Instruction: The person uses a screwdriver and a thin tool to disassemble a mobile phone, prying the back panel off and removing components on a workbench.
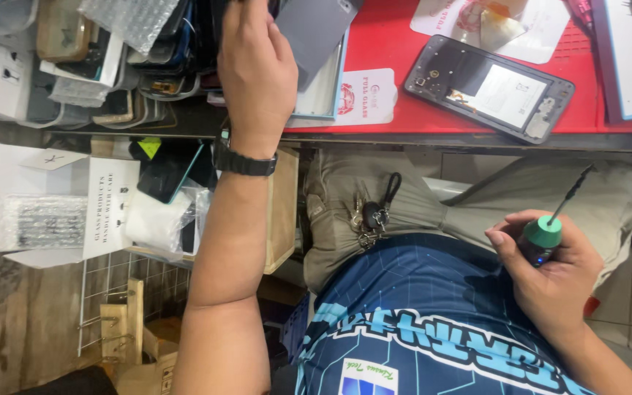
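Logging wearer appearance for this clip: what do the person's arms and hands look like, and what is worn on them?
Both forearms are bare, with no gloves or sleeves in view. The left hand has a black wristwatch on a dark band at the wrist. The right hand wears nothing visible.

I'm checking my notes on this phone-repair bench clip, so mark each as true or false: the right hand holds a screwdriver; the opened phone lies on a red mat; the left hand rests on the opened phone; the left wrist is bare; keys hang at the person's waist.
1. The right hand holds a green-capped screwdriver. True.
2. The opened phone lies on the red mat. True.
3. The left hand rests on the opened phone. False: it reaches into a stack of phone parts, well away from the phone.
4. The left wrist is bare. False: it wears a black watch.
5. Keys hang at the waist. True.
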